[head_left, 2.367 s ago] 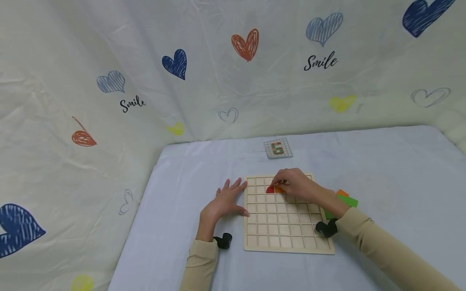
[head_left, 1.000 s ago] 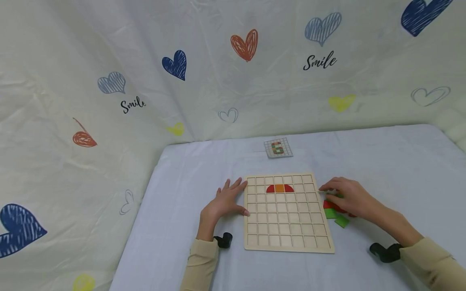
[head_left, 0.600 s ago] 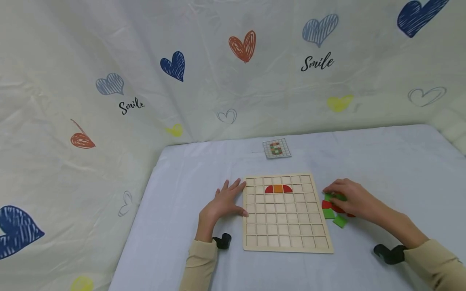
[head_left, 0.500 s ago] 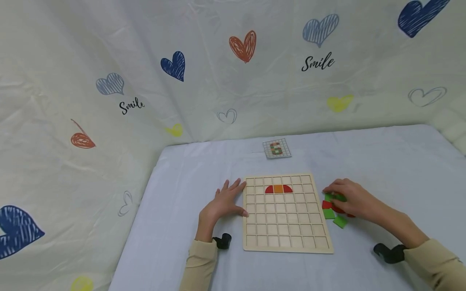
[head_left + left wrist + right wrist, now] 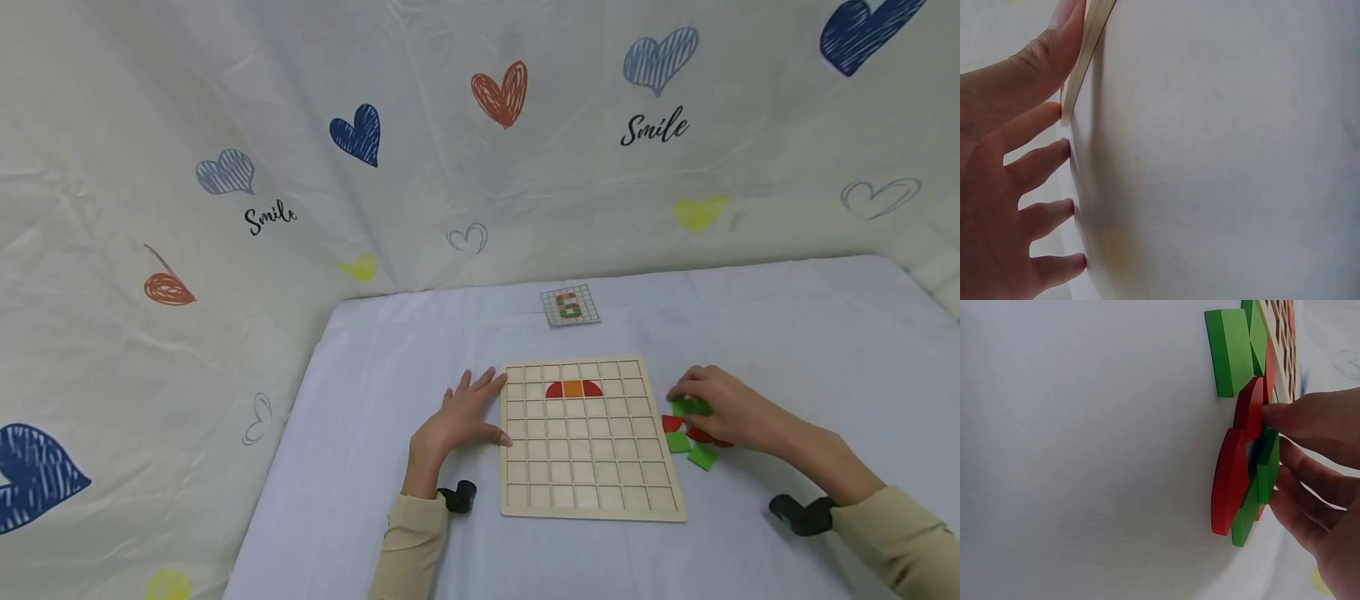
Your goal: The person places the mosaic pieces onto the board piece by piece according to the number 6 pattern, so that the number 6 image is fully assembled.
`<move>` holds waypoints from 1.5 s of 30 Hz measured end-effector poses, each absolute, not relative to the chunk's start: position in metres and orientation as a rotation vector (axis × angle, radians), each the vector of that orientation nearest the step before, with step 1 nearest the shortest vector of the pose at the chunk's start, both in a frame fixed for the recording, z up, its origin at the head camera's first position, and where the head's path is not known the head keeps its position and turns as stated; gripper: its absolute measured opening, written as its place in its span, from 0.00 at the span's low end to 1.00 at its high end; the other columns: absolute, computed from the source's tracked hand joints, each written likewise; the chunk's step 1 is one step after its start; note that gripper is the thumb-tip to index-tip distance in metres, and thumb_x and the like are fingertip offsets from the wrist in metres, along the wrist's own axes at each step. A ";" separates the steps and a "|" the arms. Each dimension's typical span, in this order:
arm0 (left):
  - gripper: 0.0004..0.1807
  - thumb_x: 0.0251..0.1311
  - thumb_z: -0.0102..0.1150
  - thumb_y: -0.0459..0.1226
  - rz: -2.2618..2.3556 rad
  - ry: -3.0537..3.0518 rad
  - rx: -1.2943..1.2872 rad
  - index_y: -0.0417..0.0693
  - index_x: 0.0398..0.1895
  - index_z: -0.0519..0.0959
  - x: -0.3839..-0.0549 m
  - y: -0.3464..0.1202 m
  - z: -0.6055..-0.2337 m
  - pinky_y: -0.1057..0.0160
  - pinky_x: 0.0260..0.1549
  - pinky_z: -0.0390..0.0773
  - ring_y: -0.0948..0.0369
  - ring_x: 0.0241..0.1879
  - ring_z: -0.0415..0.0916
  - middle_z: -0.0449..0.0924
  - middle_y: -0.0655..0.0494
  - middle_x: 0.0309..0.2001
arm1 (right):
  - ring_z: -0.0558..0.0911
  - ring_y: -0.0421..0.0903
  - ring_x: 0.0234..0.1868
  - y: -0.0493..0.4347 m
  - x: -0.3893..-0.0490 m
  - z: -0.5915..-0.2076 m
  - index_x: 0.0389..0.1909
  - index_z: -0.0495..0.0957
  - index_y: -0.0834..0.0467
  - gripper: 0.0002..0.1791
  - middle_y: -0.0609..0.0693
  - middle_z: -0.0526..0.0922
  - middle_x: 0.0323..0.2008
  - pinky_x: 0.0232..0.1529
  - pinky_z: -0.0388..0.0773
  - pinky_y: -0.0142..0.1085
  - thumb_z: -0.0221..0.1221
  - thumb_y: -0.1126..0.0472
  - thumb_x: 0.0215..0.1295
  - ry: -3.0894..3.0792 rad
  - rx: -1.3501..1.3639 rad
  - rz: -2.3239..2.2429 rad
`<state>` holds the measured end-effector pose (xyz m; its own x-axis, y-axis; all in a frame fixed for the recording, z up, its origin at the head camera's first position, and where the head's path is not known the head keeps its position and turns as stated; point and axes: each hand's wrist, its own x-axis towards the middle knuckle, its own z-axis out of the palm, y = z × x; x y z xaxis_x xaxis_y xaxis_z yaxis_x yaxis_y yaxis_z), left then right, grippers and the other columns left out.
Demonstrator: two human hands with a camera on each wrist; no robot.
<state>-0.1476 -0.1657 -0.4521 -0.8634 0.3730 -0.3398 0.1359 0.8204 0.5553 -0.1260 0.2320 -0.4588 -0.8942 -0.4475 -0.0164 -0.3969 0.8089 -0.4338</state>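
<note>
My left hand (image 5: pixel 459 421) is spread at the left edge of a wooden grid board (image 5: pixel 592 500), its thumb and index fingertip at the rim. In the left wrist view the thumb touches the board's side (image 5: pixel 1088 56). Two red quarter-round blocks (image 5: pixel 553 390) flank an orange square block (image 5: pixel 573 389) in an upper row of the grid. Right of the board, my right hand (image 5: pixel 731 408) reaches over a pile of loose blocks. In the right wrist view its thumb is at a red block (image 5: pixel 1250 409) and its fingertips touch a green block (image 5: pixel 1268 465), with the fingers loosely bent.
More loose blocks lie in the pile, among them a green block (image 5: pixel 1230 353) and a red rounded block (image 5: pixel 1230 481). Behind the board lies a small pattern card (image 5: pixel 571 306). The white cloth table (image 5: pixel 810 350) meets a curtain (image 5: pixel 420 208) printed with hearts.
My right hand has left the grid, where a red, orange and red row now shows, and gone right to the pile. Blocks there have shifted slightly. The left hand stays at the board's edge.
</note>
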 end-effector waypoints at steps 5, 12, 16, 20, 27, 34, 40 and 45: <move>0.57 0.50 0.81 0.44 0.751 2.555 0.373 0.58 0.82 0.57 -0.147 -0.166 -0.452 0.33 0.78 0.38 0.44 0.83 0.31 0.46 0.56 0.84 | 0.78 0.50 0.42 0.233 -0.127 -0.460 0.39 0.85 0.62 0.13 0.51 0.82 0.39 0.41 0.83 0.43 0.73 0.70 0.52 2.879 -0.640 -0.672; 0.57 0.50 0.81 0.44 0.756 2.556 0.375 0.57 0.82 0.57 -0.147 -0.166 -0.451 0.33 0.78 0.38 0.43 0.83 0.31 0.47 0.55 0.84 | 0.76 0.47 0.38 0.234 -0.128 -0.464 0.41 0.82 0.62 0.14 0.50 0.82 0.37 0.37 0.80 0.38 0.72 0.71 0.54 2.887 -0.590 -0.746; 0.57 0.50 0.81 0.44 0.741 2.559 0.378 0.57 0.82 0.57 -0.148 -0.164 -0.451 0.34 0.78 0.38 0.44 0.83 0.31 0.47 0.56 0.84 | 0.80 0.47 0.38 0.234 -0.128 -0.466 0.40 0.83 0.61 0.13 0.50 0.85 0.38 0.37 0.84 0.37 0.72 0.72 0.53 2.944 -0.654 -0.794; 0.57 0.50 0.81 0.44 0.728 2.562 0.377 0.57 0.82 0.57 -0.149 -0.164 -0.452 0.35 0.78 0.39 0.44 0.83 0.31 0.47 0.57 0.84 | 0.83 0.45 0.35 0.234 -0.130 -0.467 0.37 0.85 0.59 0.13 0.48 0.87 0.35 0.36 0.87 0.37 0.73 0.74 0.51 3.022 -0.779 -0.835; 0.57 0.50 0.81 0.44 0.728 2.567 0.371 0.58 0.82 0.57 -0.149 -0.164 -0.452 0.34 0.78 0.39 0.44 0.83 0.31 0.47 0.56 0.84 | 0.85 0.46 0.34 0.230 -0.133 -0.466 0.37 0.86 0.60 0.16 0.48 0.88 0.35 0.32 0.86 0.31 0.75 0.76 0.47 3.057 -0.885 -0.944; 0.58 0.49 0.81 0.44 0.730 2.567 0.369 0.57 0.82 0.57 -0.149 -0.164 -0.453 0.34 0.78 0.38 0.45 0.83 0.31 0.47 0.56 0.84 | 0.87 0.51 0.39 0.222 -0.131 -0.461 0.45 0.86 0.65 0.19 0.53 0.89 0.40 0.36 0.88 0.38 0.74 0.75 0.50 2.964 -0.797 -1.066; 0.58 0.49 0.81 0.45 0.723 2.567 0.366 0.57 0.82 0.57 -0.149 -0.165 -0.452 0.34 0.78 0.38 0.45 0.84 0.31 0.47 0.57 0.84 | 0.87 0.52 0.41 0.214 -0.130 -0.457 0.49 0.85 0.66 0.20 0.54 0.88 0.42 0.41 0.88 0.43 0.73 0.74 0.54 2.881 -0.722 -1.114; 0.58 0.49 0.81 0.44 0.731 2.563 0.365 0.58 0.82 0.57 -0.148 -0.164 -0.452 0.34 0.78 0.38 0.45 0.83 0.31 0.47 0.57 0.84 | 0.86 0.46 0.39 0.207 -0.131 -0.454 0.48 0.85 0.63 0.18 0.49 0.88 0.41 0.42 0.88 0.41 0.74 0.70 0.55 2.898 -0.726 -1.055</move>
<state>-0.1480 -0.1641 -0.4519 -0.8649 0.3641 -0.3454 0.1274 0.8249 0.5507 -0.1310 0.2071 -0.4537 -0.8947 -0.4100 0.1773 -0.4280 0.6733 -0.6029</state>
